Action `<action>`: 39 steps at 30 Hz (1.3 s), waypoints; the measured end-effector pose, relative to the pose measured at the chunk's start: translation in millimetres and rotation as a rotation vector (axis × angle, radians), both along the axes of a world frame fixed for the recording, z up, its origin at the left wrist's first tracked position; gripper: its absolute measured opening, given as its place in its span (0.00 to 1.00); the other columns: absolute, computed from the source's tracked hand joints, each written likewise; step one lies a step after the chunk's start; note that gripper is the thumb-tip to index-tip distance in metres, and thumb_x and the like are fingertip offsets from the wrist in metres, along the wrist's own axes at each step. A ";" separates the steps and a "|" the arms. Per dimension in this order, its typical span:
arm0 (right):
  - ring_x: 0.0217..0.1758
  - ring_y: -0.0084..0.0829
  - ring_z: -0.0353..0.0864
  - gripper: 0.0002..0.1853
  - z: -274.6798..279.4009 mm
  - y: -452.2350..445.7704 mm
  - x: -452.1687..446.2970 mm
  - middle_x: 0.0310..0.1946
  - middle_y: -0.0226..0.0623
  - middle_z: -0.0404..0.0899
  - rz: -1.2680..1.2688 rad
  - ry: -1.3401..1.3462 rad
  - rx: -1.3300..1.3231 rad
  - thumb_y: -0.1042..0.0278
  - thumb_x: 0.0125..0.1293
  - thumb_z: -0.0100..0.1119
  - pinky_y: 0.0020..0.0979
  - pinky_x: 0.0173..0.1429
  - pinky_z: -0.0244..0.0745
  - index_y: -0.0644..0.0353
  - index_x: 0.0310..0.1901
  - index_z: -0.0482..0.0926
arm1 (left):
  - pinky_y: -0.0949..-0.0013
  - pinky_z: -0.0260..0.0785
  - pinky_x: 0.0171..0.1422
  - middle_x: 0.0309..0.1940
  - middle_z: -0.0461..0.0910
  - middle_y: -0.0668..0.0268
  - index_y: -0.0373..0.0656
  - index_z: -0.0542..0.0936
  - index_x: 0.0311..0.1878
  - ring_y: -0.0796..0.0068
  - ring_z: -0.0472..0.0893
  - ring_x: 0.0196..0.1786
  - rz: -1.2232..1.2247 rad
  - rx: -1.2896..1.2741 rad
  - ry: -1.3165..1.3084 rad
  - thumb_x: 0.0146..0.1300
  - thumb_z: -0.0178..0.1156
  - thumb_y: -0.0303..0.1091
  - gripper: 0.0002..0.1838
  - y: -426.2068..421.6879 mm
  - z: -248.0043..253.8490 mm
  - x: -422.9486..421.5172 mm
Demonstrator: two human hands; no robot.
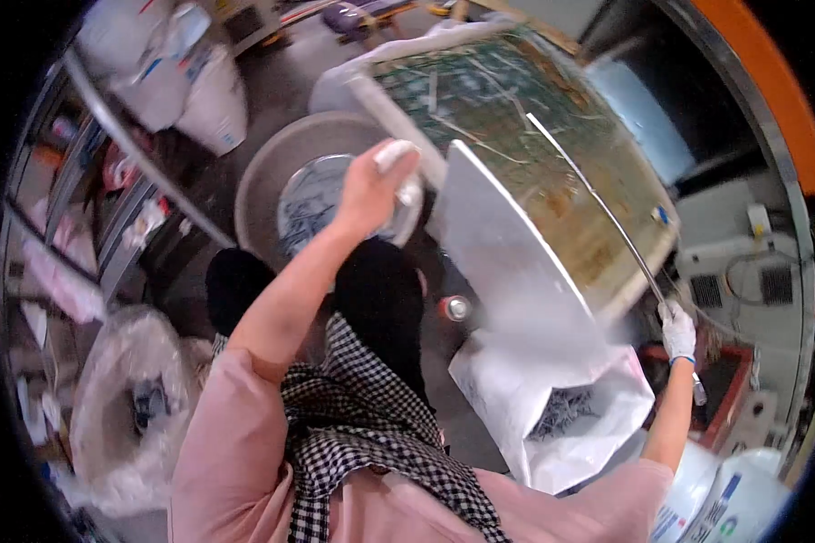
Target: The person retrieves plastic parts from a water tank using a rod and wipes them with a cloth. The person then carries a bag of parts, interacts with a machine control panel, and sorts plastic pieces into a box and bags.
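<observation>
My left hand (pixel 378 185) is closed, raised above a round grey tub (pixel 267 163); white material shows at its fingers, but what it holds is unclear. In the tub sits a round container with dark, thin pieces (pixel 306 217). My right hand (pixel 678 333), in a white glove, is wrapped round a long metal rod (pixel 618 226). The rod slants up and left over a large pale basin (pixel 598 204) of murky water and green netting (pixel 462 90). Between my hands stands a white board (pixel 507 235), its lower part blurred, above a white bag (pixel 493 380) with dark thin pieces (pixel 563 412).
A red can (pixel 455 309) stands on the floor near the board. Clear plastic lines an open bin (pixel 122 416) at the lower left. Metal shelving (pixel 136 154) and white sacks (pixel 213 104) are on the left. White containers (pixel 733 493) sit at the lower right.
</observation>
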State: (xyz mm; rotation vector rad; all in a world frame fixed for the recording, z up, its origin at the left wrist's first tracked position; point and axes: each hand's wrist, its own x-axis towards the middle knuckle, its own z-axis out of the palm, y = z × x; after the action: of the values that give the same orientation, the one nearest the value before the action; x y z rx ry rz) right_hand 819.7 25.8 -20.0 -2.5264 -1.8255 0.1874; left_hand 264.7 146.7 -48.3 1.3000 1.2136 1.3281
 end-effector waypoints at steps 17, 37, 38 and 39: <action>0.48 0.47 0.80 0.15 6.8 181.1 -95.3 0.46 0.50 0.80 0.423 -0.138 0.264 0.66 0.67 0.56 0.37 0.55 0.73 0.65 0.52 0.78 | 0.59 0.77 0.55 0.53 0.77 0.58 0.40 0.71 0.62 0.61 0.81 0.52 0.310 -0.617 -0.492 0.72 0.50 0.30 0.17 -30.4 -61.3 -243.3; 0.50 0.45 0.83 0.14 -407.5 239.8 -699.1 0.45 0.46 0.83 1.141 -0.165 -0.449 0.64 0.58 0.54 0.43 0.53 0.78 0.57 0.41 0.85 | 0.69 0.75 0.40 0.42 0.82 0.56 0.33 0.74 0.54 0.68 0.83 0.41 0.540 -0.395 -0.588 0.71 0.54 0.31 0.13 -51.0 -46.1 -334.8; 0.50 0.45 0.83 0.14 -414.2 241.8 -698.3 0.45 0.45 0.84 1.047 -0.115 -0.412 0.64 0.58 0.54 0.43 0.53 0.78 0.57 0.42 0.85 | 0.69 0.75 0.40 0.41 0.83 0.56 0.34 0.74 0.54 0.68 0.83 0.41 0.524 -0.402 -0.573 0.70 0.54 0.30 0.13 -52.0 -46.3 -336.6; 0.51 0.45 0.83 0.14 -420.3 243.8 -697.8 0.44 0.45 0.84 0.956 -0.059 -0.370 0.64 0.58 0.54 0.42 0.53 0.78 0.57 0.42 0.85 | 0.69 0.75 0.38 0.41 0.83 0.57 0.35 0.75 0.54 0.69 0.83 0.40 0.524 -0.387 -0.575 0.70 0.55 0.31 0.13 -53.6 -50.3 -340.5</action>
State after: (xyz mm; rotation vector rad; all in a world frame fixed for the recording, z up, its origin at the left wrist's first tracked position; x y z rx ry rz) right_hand 121.9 269.5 -440.3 -1.5690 -3.0916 0.4876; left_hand -75.8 93.2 -98.5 0.2867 1.3387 1.5783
